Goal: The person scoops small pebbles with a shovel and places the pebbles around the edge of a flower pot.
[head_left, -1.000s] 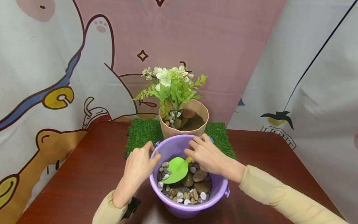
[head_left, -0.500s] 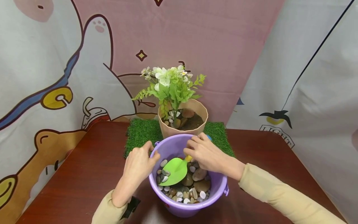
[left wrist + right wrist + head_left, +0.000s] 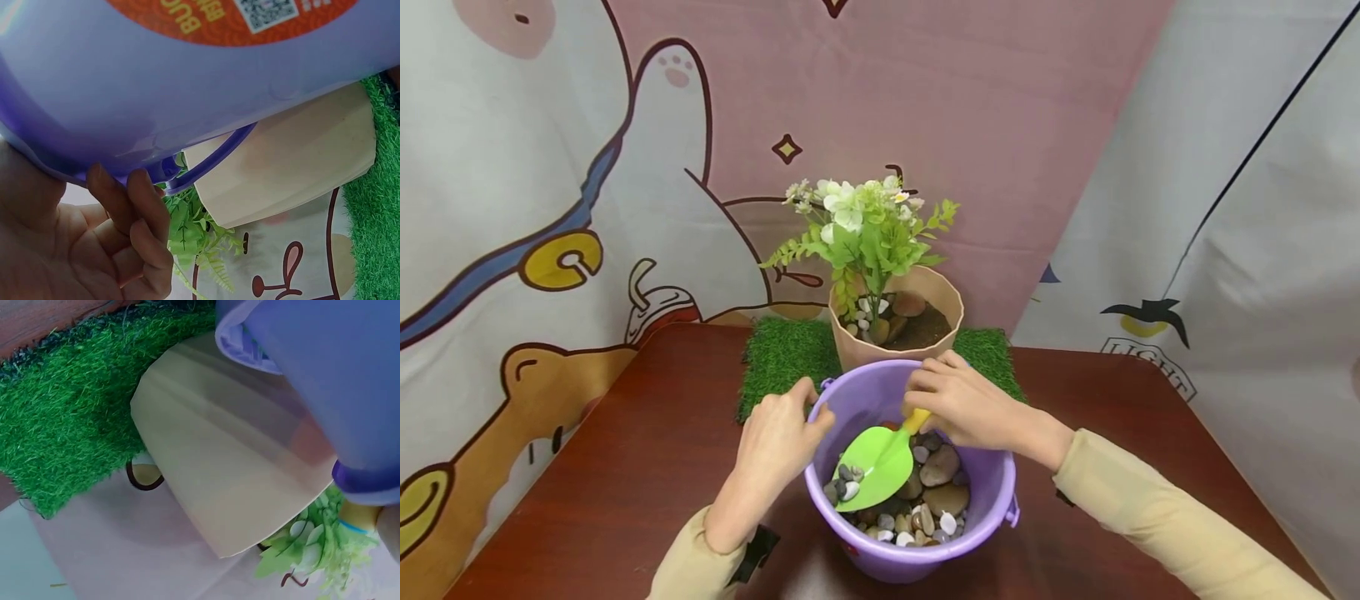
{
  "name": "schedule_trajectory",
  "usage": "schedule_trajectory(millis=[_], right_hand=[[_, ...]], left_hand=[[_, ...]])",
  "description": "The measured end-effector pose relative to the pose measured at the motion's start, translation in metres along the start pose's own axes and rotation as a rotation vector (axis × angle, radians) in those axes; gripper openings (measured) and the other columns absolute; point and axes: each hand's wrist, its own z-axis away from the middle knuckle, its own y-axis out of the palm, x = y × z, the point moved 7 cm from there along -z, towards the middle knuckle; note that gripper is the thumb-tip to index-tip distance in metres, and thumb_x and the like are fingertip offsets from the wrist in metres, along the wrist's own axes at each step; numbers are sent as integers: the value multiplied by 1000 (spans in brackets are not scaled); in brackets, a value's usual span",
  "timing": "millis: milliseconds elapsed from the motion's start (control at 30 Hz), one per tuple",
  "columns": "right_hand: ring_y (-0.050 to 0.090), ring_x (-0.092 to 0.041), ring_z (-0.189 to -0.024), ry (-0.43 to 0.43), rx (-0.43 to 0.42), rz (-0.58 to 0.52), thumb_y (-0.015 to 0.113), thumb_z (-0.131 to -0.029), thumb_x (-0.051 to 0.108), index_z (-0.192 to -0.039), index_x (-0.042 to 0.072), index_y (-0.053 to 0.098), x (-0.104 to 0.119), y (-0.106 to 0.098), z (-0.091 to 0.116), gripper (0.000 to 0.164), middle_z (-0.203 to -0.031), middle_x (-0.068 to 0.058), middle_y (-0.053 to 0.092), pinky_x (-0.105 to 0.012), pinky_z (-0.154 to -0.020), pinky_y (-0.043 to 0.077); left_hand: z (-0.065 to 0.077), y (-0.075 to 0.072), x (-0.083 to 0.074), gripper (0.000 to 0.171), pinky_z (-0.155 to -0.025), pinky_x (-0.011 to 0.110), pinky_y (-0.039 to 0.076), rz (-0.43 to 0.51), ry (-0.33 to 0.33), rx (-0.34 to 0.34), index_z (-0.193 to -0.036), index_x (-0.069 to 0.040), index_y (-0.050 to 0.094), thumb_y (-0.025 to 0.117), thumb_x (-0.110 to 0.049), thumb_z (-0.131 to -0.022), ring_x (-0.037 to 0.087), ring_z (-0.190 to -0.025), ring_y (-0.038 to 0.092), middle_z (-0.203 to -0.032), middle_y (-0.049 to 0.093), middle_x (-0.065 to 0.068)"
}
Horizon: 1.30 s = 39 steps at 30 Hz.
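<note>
A purple bucket [image 3: 865, 400] stands on the table with grey, brown and white stones [image 3: 942, 467] in it. My left hand [image 3: 778, 433] grips its left rim, thumb over the inside. The left wrist view shows that hand's fingers [image 3: 147, 206] curled at the rim beside the handle joint. Over the bucket's far right side, my right hand [image 3: 966, 404] holds a toy shovel [image 3: 883, 467] by its yellow handle. The green blade tilts down to the left inside the bucket, with several small stones [image 3: 848, 482] at its tip. Part of the handle is hidden by the right hand.
Right behind the bucket, a beige pot [image 3: 880, 360] with soil, stones and a white-flowered plant [image 3: 872, 233] stands on a green grass mat [image 3: 786, 358]. The dark red table [image 3: 625, 467] extends to both sides. A printed cloth [image 3: 1000, 125] hangs behind.
The shovel blade has shifted toward the front of the bucket, and more of its yellow handle shows. Small stones now lie at its tip. The left hand keeps its place on the rim.
</note>
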Motion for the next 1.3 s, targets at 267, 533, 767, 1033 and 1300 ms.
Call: schedule_trajectory(millis=[267, 533, 767, 1033, 1300], right_hand=[[54, -10, -89, 23, -87, -137, 78, -68, 23, -92, 21, 63, -13, -10, 6, 29, -92, 9, 63, -30, -79, 34], [55, -10, -90, 43, -131, -109, 80, -67, 20, -92, 22, 63, -22, -24, 12, 30, -91, 10, 63, -30, -78, 34], [56, -14, -87, 73, -159, -54, 82, -63, 17, -91, 21, 64, -32, -39, 18, 34, -91, 5, 63, -33, -78, 35], [53, -15, -82, 167, -170, 7, 81, -65, 19, -86, 19, 63, -52, -51, 24, 28, -86, 3, 61, -32, -73, 33], [51, -18, -78, 309, -156, 87, 81, -66, 13, -88, 18, 65, -70, -58, 28, 28, -86, 0, 63, -34, -72, 32]], left_hand=[[0, 0, -1, 10, -44, 27, 30, -1, 2, -6, -77, -11, 56, 62, -18, -79, 17, -47, 43, -48, 43, 1], [1, -1, -1, 9, -44, 27, 30, -5, 4, -4, -78, -11, 56, 62, -18, -79, 17, -46, 42, -48, 43, 1], [1, -1, -1, 10, -43, 27, 30, -9, 6, -5, -78, -11, 56, 62, -18, -80, 16, -46, 42, -48, 44, 1], [0, 0, -1, 10, -43, 27, 29, -7, -8, 7, -78, -11, 56, 62, -18, -81, 16, -46, 42, -49, 44, 2], [0, 0, -1, 10, -44, 28, 30, -7, -6, 7, -79, -11, 56, 63, -19, -80, 17, -47, 43, -49, 45, 2]])
